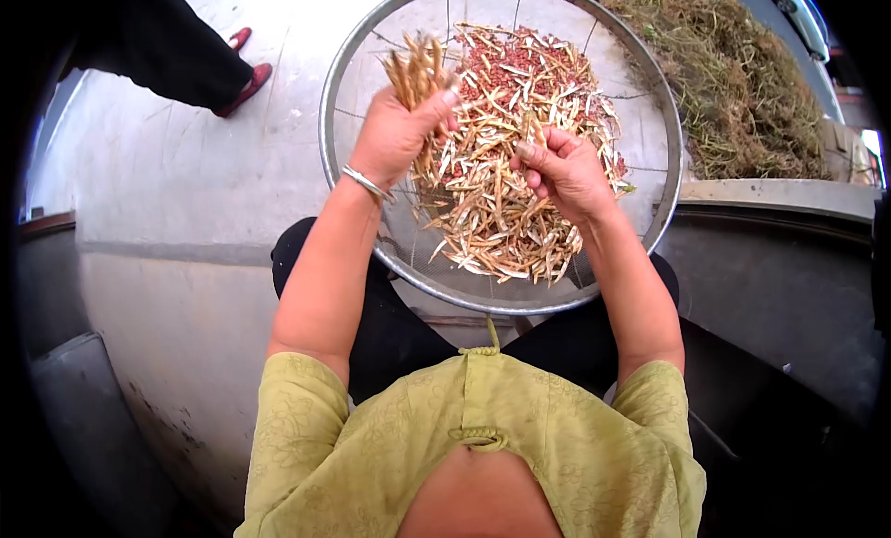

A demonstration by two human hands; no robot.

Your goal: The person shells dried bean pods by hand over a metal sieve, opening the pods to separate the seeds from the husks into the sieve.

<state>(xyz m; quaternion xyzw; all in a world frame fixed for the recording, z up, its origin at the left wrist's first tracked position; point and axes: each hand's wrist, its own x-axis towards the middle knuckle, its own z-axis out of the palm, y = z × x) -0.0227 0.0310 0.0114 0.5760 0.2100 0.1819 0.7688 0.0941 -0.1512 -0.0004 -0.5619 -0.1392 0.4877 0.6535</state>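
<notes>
My left hand (401, 129) is closed round a bunch of dry bean pods (416, 69), whose tips stick up past the thumb. A silver bangle (368, 182) circles that wrist. To its right, my right hand (568, 171) pinches a single dry bean pod (531, 129) between thumb and fingers. Both hands are above a large round mesh sieve (670, 157) with a metal rim, resting over my lap. Split, pale empty pods (501, 222) lie heaped in it, and red beans (492, 64) are scattered toward the far side.
Dried plant stalks (715, 92) form a heap on the ground at the upper right. At the upper left stands a person in dark trousers (176, 46) and red shoes (249, 88). A low ledge (780, 194) runs beside the sieve on the right. Pale concrete floor (176, 176) spreads left.
</notes>
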